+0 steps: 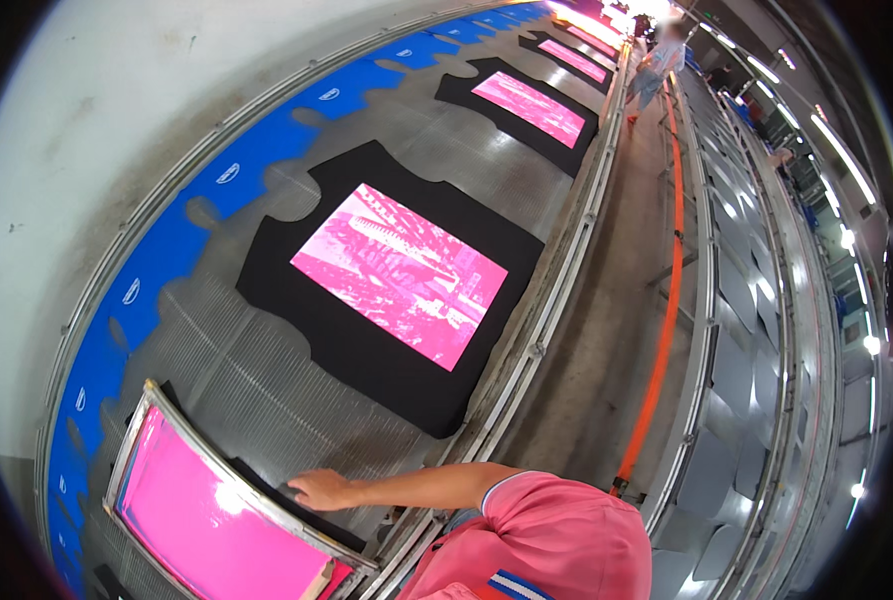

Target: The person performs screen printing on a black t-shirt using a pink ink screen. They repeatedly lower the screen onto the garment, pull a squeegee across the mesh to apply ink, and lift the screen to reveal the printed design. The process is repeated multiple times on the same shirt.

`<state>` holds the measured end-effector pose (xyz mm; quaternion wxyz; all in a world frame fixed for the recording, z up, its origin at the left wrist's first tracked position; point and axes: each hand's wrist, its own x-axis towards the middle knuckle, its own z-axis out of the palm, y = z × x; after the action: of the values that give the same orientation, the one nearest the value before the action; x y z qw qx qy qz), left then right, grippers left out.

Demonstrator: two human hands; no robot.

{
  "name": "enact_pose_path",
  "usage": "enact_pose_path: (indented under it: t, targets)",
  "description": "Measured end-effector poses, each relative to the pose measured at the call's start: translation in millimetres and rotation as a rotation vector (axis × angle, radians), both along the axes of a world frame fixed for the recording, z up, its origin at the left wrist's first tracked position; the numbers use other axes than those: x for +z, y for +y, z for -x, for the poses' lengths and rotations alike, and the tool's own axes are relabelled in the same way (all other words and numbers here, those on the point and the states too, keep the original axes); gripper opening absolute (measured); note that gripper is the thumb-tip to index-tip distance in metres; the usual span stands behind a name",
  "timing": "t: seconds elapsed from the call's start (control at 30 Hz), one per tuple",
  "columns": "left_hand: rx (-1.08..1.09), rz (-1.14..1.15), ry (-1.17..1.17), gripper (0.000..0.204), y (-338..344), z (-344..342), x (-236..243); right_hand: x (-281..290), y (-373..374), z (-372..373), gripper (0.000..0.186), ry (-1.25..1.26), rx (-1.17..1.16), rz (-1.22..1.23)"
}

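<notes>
Pink sleeve (576,535) nearest. R hand (328,490) by black cloth (328,524) edge, beside pink screen (216,510) on counter (231,355), lower L. Fingers (304,486) part-curled; can't tell if gripping. Bumped screen might misalign; cloth, if snagged, might crease.

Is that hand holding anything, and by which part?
Can't tell: the right hand is at the black fabric beside the pink screen; any grip is hidden.

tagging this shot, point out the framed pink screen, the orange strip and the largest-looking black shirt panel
Framed pink screen (206,500): head view, on its pink surface
Orange strip (669,310): head view, mid-length
Largest-looking black shirt panel (401,275): head view, on its pink print
</notes>
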<state>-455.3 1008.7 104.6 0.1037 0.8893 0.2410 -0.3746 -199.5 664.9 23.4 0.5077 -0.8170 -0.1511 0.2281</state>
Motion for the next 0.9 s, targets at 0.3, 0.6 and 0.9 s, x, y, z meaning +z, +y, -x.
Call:
enact_pose_path:
  t: [0.3,0.6,0.9]
  targets:
    - [-0.102,0.286,-0.308,0.039,79.3,50.7,-39.8,-6.2,85.3,17.8,0.068,-0.043,-0.084,0.095]
    - [-0.354,0.103,-0.4,0.023,83.0,37.3,-35.2,-46.2,136.6,10.2,0.032,-0.166,-0.372,0.354]
    - [-0.242,0.121,-0.712,0.023,74.2,89.4,-49.6,-48.4,153.4,28.0,0.027,-0.283,-0.374,0.364]
